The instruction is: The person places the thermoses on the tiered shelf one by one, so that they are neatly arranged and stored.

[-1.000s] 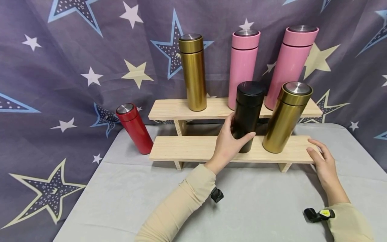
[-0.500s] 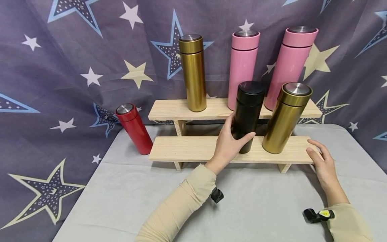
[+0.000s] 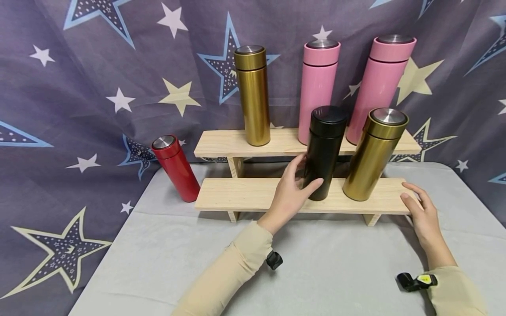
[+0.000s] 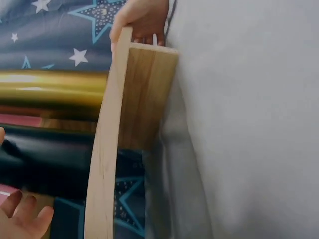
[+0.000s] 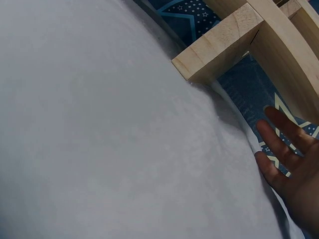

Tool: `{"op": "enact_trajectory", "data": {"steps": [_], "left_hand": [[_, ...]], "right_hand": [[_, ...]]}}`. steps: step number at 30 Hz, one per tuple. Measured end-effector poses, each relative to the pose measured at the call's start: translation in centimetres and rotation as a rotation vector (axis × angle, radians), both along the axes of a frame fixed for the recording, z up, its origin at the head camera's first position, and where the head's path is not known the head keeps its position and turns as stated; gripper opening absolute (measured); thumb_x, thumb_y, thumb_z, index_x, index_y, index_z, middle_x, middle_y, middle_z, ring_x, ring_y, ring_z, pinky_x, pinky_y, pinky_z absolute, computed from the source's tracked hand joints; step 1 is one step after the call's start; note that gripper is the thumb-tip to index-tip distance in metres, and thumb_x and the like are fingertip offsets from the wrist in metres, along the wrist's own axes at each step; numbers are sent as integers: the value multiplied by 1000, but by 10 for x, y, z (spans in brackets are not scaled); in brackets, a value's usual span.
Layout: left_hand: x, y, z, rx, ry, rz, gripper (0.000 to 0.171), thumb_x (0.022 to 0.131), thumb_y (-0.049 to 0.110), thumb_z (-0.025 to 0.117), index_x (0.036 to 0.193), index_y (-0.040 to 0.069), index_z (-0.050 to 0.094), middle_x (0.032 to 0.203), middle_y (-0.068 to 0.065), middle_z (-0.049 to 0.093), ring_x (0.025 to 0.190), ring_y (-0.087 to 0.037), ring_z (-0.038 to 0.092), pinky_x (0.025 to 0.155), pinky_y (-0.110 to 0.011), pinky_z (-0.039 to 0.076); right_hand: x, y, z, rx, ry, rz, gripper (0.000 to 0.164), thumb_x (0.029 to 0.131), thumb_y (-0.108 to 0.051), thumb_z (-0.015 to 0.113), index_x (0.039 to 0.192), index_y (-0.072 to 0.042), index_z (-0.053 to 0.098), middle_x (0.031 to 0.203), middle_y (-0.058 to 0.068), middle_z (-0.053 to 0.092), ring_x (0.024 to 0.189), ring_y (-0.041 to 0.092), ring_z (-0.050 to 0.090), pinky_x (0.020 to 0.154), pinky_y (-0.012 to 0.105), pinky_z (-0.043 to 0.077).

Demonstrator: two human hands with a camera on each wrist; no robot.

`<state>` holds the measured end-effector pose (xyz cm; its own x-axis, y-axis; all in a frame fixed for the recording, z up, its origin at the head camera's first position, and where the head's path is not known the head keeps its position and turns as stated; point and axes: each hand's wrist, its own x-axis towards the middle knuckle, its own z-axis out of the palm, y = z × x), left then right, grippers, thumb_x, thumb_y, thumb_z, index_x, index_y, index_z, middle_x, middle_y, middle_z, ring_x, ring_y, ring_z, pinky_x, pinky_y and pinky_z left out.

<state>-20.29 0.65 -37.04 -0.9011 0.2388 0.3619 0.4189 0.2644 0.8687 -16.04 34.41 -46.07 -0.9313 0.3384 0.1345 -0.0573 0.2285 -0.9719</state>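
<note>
A black thermos (image 3: 325, 153) stands upright on the lower wooden shelf (image 3: 237, 193). My left hand (image 3: 290, 193) is around its left side, the thumb in front of its lower part. In the left wrist view the fingers (image 4: 27, 211) of that hand are spread, with a gap to the black thermos (image 4: 45, 162). To its right stands a gold thermos (image 3: 373, 156) on the same board. At the shelf's right end is my right hand (image 3: 427, 219), its fingertips by the board's edge. The right wrist view shows its fingers (image 5: 281, 144) loosely extended, gripping nothing.
On the upper shelf (image 3: 284, 138) stand another gold thermos (image 3: 254, 96) and two pink thermoses, one left (image 3: 318, 87) and one right (image 3: 379, 83). A red thermos (image 3: 176, 169) is on the grey-covered table (image 3: 316, 263), beside the lower shelf's left end. A starry cloth (image 3: 99, 175) hangs behind.
My left hand has loosened from the black thermos and drawn back slightly to the left and down. The black thermos stays in practically the same place. My right hand has not moved.
</note>
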Motion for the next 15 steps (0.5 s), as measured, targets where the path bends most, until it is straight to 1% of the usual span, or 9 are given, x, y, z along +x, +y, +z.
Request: {"op": "enact_trajectory", "data": {"steps": [4, 10, 13, 15], "left_hand": [[6, -16, -3, 4, 43, -18, 66, 94, 35, 70, 151, 25, 39, 145, 4, 47, 129, -9, 45, 99, -38, 46], [14, -41, -3, 38, 59, -25, 59, 96, 26, 68, 149, 20, 42, 143, 5, 50, 129, -16, 48, 100, -39, 44], [19, -53, -3, 36, 74, -15, 57, 96, 24, 68, 147, 19, 44, 141, 4, 52, 128, -18, 49, 101, -41, 42], [22, -63, -3, 22, 82, -7, 56, 97, 25, 67, 147, 18, 44, 142, 2, 52, 129, -17, 49, 102, -42, 41]], "right_hand": [[0, 1, 0, 6, 0, 2, 40, 101, -31, 56, 141, -32, 54, 114, -17, 53, 88, -5, 56, 72, 9, 43], [-1, 1, 1, 11, 9, -1, 40, 100, -30, 56, 141, -31, 55, 111, -19, 53, 86, -5, 57, 71, 9, 43], [0, 0, 1, 41, 0, -8, 41, 101, -31, 55, 142, -32, 54, 114, -14, 52, 87, -5, 56, 71, 9, 43], [0, 0, 1, 65, -9, -13, 41, 101, -32, 54, 143, -32, 53, 119, -8, 51, 87, -5, 55, 71, 9, 43]]}}
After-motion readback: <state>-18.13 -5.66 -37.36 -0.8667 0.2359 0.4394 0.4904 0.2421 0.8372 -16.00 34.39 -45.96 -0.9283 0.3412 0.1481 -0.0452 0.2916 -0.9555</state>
